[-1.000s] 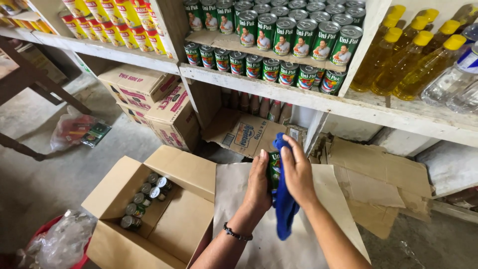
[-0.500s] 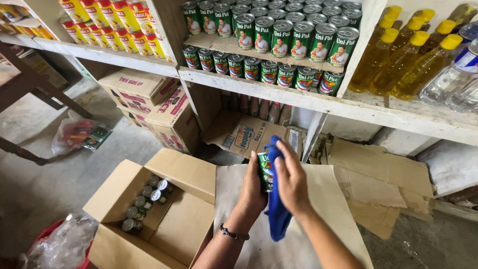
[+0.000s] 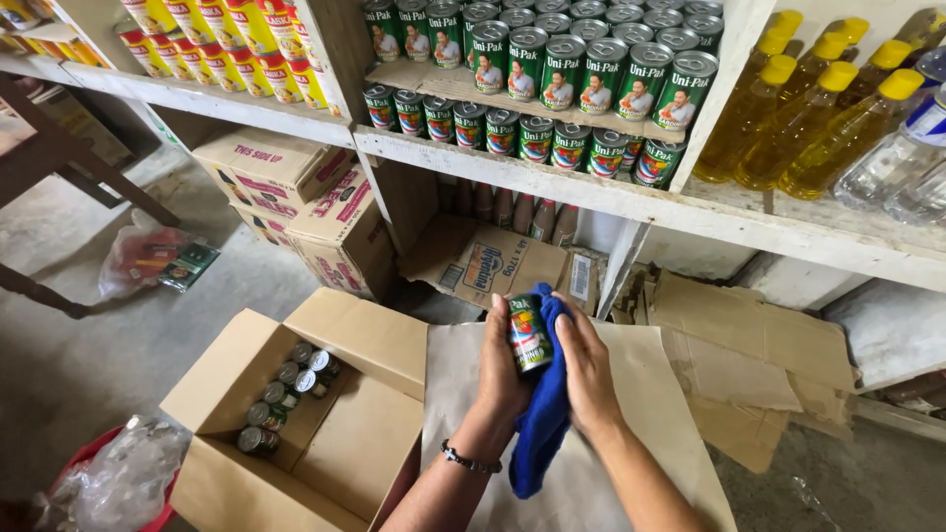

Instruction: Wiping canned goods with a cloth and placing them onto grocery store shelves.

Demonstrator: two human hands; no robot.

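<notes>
My left hand [image 3: 505, 369] grips a small green can [image 3: 529, 333] upright above the open box [image 3: 325, 433]. My right hand [image 3: 586, 369] presses a blue cloth [image 3: 545, 414] around it: I judge I'm mid-wipe. Next, probably turning the can to reach unwiped sides.

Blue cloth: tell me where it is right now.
In the head view, the blue cloth hangs low at centre between the left hand and right hand, wrapped behind the small can, above brown cardboard and right of the open box.
</notes>
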